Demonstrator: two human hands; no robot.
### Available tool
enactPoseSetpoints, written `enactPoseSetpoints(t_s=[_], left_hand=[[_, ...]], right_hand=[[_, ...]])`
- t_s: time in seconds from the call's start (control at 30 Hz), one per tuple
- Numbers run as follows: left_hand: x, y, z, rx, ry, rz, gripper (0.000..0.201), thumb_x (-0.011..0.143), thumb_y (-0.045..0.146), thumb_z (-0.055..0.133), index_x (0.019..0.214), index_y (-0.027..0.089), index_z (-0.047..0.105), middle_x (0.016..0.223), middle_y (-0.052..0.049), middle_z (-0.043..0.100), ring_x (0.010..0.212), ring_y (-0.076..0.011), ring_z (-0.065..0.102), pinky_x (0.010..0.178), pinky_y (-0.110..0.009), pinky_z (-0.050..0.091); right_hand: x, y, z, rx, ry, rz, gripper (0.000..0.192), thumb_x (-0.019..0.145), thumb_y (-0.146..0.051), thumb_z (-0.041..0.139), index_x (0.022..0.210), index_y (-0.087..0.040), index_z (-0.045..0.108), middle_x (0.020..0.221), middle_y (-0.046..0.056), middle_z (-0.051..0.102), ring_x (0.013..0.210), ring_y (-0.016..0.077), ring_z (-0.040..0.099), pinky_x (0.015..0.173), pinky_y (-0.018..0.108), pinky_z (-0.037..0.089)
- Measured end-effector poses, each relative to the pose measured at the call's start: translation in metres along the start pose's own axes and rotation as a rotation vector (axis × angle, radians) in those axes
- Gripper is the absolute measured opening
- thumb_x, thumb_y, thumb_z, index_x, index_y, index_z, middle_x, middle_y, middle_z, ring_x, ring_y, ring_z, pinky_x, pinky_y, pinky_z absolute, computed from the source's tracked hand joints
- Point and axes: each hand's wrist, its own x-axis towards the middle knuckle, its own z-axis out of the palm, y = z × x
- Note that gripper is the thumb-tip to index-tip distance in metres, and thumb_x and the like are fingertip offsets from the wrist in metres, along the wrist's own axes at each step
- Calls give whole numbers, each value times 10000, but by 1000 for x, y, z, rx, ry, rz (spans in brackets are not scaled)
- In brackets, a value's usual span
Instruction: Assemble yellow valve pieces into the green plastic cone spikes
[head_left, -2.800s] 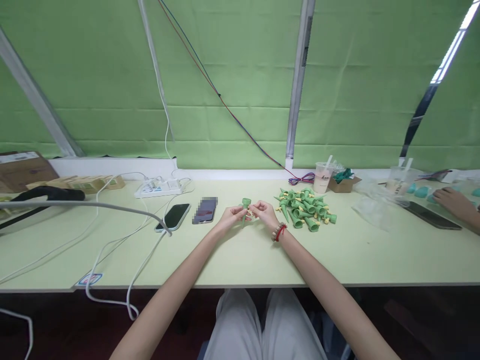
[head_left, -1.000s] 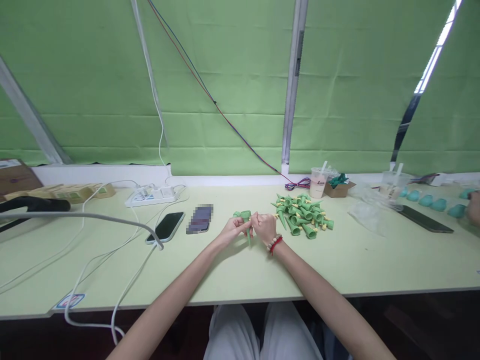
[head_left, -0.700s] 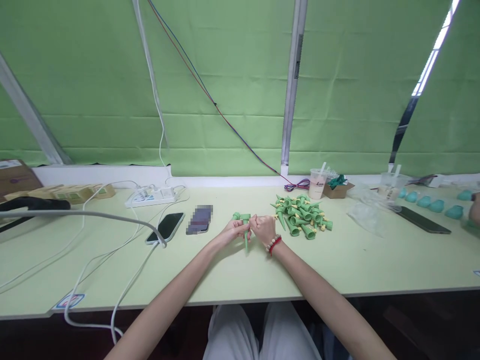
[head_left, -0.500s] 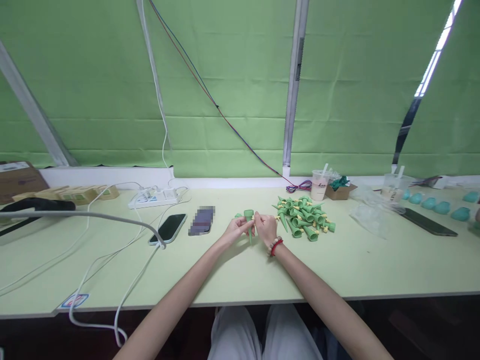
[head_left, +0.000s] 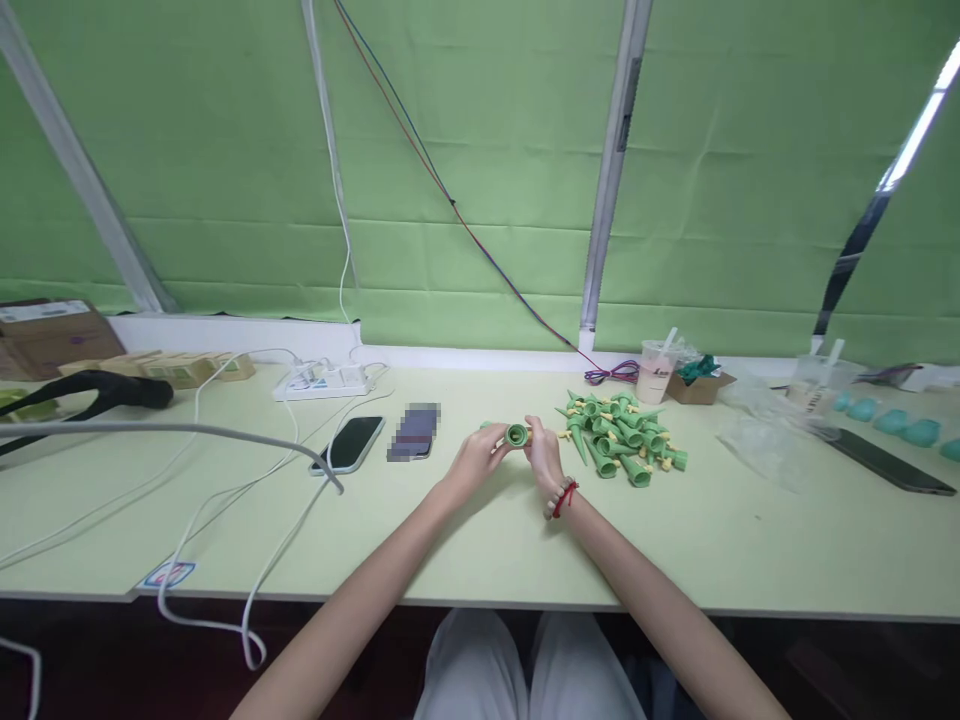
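Note:
My left hand is closed around a green plastic cone, its round hollow end turned toward me. Fingers of my right hand are pinched at the cone's right side, where a bit of yellow shows; whether that small yellow piece is fixed to the cone I cannot tell. Another bit of green peeks out behind my left fingers, mostly hidden. Just right of my right hand lies a heap of green cones, several with small yellow pieces on them.
Two phones, a black-screened one and a blurred one, lie left of my hands. White cables run from a power strip. Behind the heap stand a drink cup and a small cardboard box. A plastic bag lies farther right.
The cone in my left hand has tipped from upright, point down, to its hollow end facing me. My view has shifted slightly left.

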Motion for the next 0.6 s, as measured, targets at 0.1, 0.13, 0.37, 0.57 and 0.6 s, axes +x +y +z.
enactPoseSetpoints(t_s=[0.1,0.13,0.37,0.57,0.6], left_hand=[[0,1,-2,28,2,36,98,781,176,491,772,193,588,780,-39,602,711,-155,509,696,-257,368],[0,2,-2,24,3,27,92,782,187,494,753,191,580,761,-35,598,690,-152,503,686,-257,369],[-2,13,6,-86,50,-89,121,790,220,448,698,176,513,634,-10,550,559,-114,455,566,-240,343],[0,27,10,-367,31,-167,251,804,367,460,655,167,432,546,19,455,511,-87,433,500,-217,346],[1,29,10,-391,34,-185,273,797,391,472,649,167,424,535,25,439,498,-82,423,492,-216,342]], right_hand=[[-2,-2,-2,-12,15,108,408,799,-363,312,418,-221,290,361,-30,309,360,108,307,384,247,263],[-3,-3,-3,-25,22,116,420,799,-359,319,404,-216,294,361,-26,316,363,107,315,391,244,258],[-8,-12,-13,-216,49,-310,540,856,-315,245,364,-189,430,363,17,456,372,104,414,466,242,267],[2,-11,-19,-418,187,-484,514,830,-284,283,338,-191,397,329,24,422,336,98,360,443,254,220],[4,-11,-20,-457,204,-512,498,821,-275,292,342,-189,396,333,26,426,338,96,352,442,257,211]])
